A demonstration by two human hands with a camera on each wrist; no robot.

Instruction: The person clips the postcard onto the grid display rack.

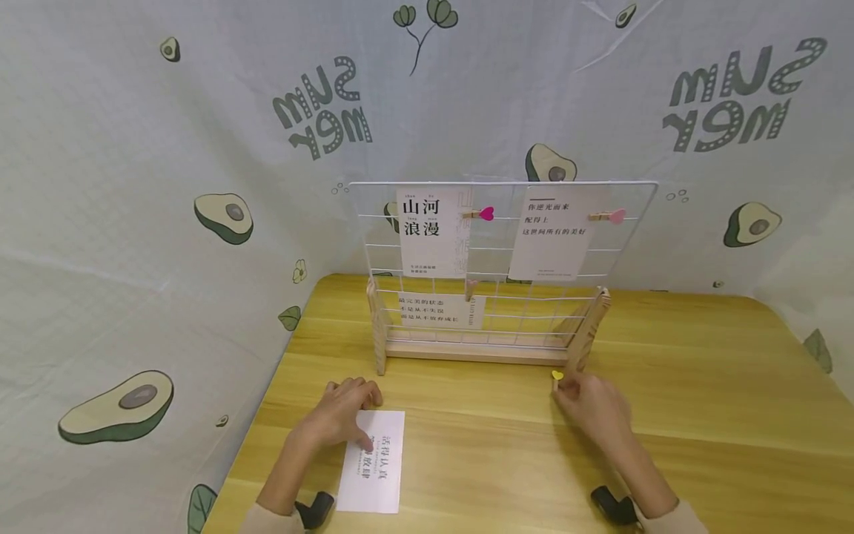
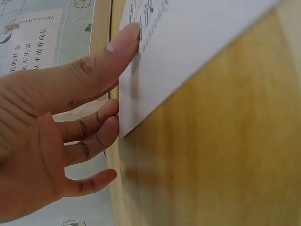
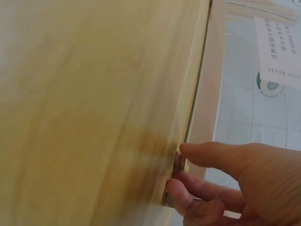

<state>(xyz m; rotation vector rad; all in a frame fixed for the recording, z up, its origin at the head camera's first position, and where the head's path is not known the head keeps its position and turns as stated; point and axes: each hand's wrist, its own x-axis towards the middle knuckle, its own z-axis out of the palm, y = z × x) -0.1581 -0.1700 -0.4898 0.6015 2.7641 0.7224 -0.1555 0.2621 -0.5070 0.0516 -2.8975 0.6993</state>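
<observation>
My left hand point(image 1: 336, 415) is at the far left corner of a white card point(image 1: 385, 482) with printed characters. Its thumb point(image 2: 123, 42) is over the card, while the other fingers are spread loosely beyond its edge. Between thumb and fingers, my right hand point(image 1: 594, 411) pinches a small wooden clothespin with a yellow heart point(image 1: 557, 376), near the right foot of a white wire grid rack point(image 1: 503, 182). In the right wrist view, the clothespin point(image 3: 179, 162) is mostly covered by the fingers.
On the grid hang a left card point(image 1: 434, 252), a right card point(image 1: 547, 252) and a lower card point(image 1: 427, 320), held by heart clothespins point(image 1: 485, 213). Wooden feet point(image 1: 376, 334) and a base bar point(image 1: 474, 352) carry the rack on the wooden table point(image 1: 700, 386). An avocado-print cloth point(image 1: 500, 89) hangs behind.
</observation>
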